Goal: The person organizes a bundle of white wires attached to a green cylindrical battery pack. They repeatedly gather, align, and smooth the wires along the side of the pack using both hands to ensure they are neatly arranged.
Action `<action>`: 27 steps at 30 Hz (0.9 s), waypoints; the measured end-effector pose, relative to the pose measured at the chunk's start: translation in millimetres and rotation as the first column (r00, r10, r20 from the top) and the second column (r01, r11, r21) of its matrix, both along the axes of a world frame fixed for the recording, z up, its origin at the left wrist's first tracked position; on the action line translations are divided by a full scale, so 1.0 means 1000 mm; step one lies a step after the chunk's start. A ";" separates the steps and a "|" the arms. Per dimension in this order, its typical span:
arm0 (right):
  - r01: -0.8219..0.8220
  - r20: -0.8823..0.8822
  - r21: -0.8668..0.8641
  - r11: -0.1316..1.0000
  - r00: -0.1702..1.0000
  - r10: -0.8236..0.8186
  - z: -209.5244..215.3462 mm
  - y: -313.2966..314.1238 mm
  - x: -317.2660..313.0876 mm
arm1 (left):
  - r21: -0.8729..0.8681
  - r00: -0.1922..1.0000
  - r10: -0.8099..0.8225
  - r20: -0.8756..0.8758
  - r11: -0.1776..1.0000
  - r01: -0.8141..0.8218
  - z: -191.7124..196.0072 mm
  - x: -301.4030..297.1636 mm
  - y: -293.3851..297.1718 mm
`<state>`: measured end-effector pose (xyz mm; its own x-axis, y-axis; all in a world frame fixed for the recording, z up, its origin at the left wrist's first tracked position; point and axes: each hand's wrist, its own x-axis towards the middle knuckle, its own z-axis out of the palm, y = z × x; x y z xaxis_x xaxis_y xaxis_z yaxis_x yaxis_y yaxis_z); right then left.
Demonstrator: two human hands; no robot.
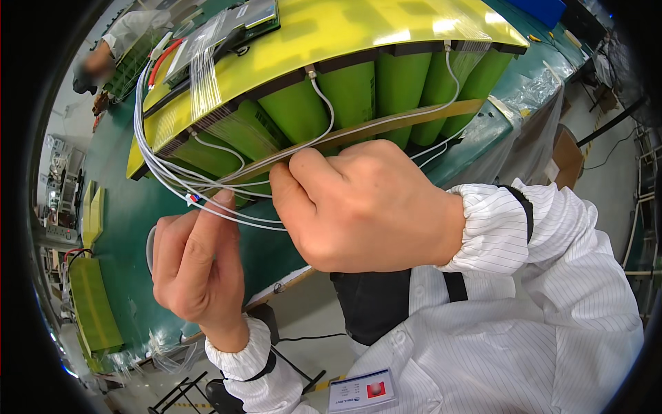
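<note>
A large battery pack with green cylindrical cells (346, 96) and a yellow top sheet (372, 24) lies on the bench before me. From its upper left, a bundle of thin white wires (148, 148) curves down and then runs right along the pack's near side. My right hand (372, 207) is closed in a pinch on some of these wires, against a tan strip (441, 112) across the cells. Lower left, my left hand (200, 265) has its fingertips pressed to the wires, beside a small white, red and blue piece (194, 199). A curved pale edge shows behind its fingers; its kind is unclear.
A circuit board (238, 31) is taped onto the pack, with a red wire (164, 63) beside it. Another green pack (96, 303) stands at the left of the green bench (124, 214). Another person (131, 34) is at the far left. Clear plastic film (531, 103) hangs at the right edge.
</note>
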<state>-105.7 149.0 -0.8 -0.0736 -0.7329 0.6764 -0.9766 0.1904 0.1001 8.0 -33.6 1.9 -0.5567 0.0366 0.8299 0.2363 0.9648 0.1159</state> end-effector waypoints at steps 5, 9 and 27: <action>0.018 -0.031 -0.039 0.999 0.999 -0.020 -0.001 -0.002 0.000 | 0.007 0.998 0.057 -0.003 0.998 -0.057 -0.001 -0.004 0.002; 0.000 -0.006 -0.048 0.999 1.000 0.000 0.001 -0.001 0.001 | 0.000 0.998 0.057 -0.027 0.998 -0.057 -0.002 -0.005 0.002; -0.073 -0.075 0.000 0.997 0.995 0.073 -0.001 -0.004 -0.003 | 0.022 0.999 0.048 -0.011 0.999 -0.048 -0.009 -0.007 0.005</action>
<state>-109.1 144.8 -2.1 0.0308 -0.7327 0.6798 -0.9776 0.1195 0.1731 1.3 -28.7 -6.9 -0.5480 -0.0084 0.8365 0.1908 0.9723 0.1347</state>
